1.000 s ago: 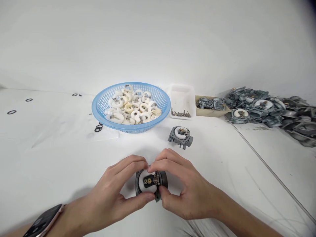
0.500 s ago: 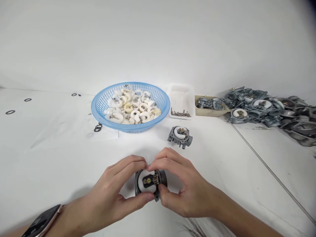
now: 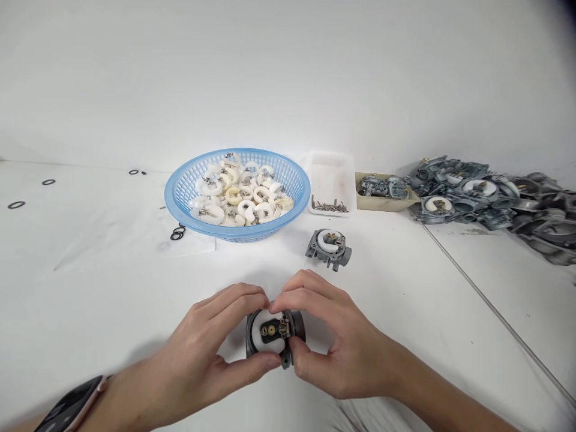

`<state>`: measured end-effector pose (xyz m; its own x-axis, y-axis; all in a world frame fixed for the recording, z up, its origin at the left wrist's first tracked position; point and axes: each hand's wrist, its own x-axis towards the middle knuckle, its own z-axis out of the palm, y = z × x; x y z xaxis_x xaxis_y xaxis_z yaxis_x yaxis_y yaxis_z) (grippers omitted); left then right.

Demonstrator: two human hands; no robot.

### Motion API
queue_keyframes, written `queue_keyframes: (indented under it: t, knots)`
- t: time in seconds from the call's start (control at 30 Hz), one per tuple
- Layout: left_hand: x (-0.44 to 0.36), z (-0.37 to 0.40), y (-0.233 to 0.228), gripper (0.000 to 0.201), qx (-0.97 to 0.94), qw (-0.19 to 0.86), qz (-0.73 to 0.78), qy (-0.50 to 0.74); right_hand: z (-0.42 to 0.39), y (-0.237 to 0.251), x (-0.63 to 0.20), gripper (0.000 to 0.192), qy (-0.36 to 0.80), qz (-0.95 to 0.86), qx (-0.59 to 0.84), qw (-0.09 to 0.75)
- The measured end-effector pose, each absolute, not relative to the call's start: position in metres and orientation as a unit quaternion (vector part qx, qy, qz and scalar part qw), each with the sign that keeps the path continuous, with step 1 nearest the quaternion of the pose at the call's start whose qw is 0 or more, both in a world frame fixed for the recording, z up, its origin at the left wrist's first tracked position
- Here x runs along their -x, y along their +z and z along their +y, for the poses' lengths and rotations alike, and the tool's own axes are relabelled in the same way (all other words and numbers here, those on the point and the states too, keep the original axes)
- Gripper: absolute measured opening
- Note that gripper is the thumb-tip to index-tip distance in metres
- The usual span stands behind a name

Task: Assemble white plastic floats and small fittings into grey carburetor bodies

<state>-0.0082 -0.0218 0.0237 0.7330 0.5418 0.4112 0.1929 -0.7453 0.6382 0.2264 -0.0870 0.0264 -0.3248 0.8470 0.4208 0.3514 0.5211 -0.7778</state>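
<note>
Almost nothing has moved across the last second: both hands stay closed around the same part at the lower middle of the frame, and only the view has drifted very slightly, so the basket and the other things sit a touch to the left of where they were. I judge that I am still working at one small fitting and have not let go.

My left hand curls round the grey metal carburetor body, thumb under its near rim and fingers over the far rim. My right hand pinches the small metal piece at the part's right edge between thumb and forefinger. Inside the round opening I see a white ring and brass-coloured fittings. A dark watch shows on my left wrist, lower left.

Above the hands, a second carburetor body stands alone on the white counter. Upper middle holds a blue basket of white and cream plastic floats. Just right of it is a white tray with small metal pins, then a tan box of grey parts. A heap of grey castings fills the upper right. Black rubber rings lie left of the basket, with others scattered at far left.

No brand, label or writing can be read anywhere.
</note>
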Motion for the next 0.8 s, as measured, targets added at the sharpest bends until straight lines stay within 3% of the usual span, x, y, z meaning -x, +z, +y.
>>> queue_keyframes:
  t: [0.8]
  knots:
    - [0.0093,-0.0215,0.0257,0.022,-0.877,0.324,0.225,0.274,-0.0863,0.0275,-0.2265,0.046,0.272,-0.767,0.39,0.431]
